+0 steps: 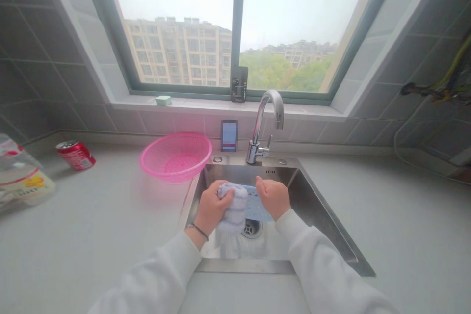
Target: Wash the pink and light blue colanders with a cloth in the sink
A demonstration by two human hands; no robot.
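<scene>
Both my hands are over the steel sink (pixel 316 216), holding a pale blue and white cloth (pixel 239 206) above the drain (pixel 252 228). My left hand (pixel 211 208) is closed around the bunched, fluffy left part of the cloth. My right hand (pixel 273 197) is closed on the flatter blue right part. The cloth hangs down between them. The chrome faucet (pixel 265 122) stands just behind my hands, its spout above them. I see no water running.
A pink plastic colander (pixel 175 157) sits on the counter left of the sink. A red can (pixel 75 155) lies further left, with a plastic bag (pixel 22 176) at the left edge. A phone (pixel 229 136) leans on the wall behind the sink. Cables (pixel 437 89) hang at right.
</scene>
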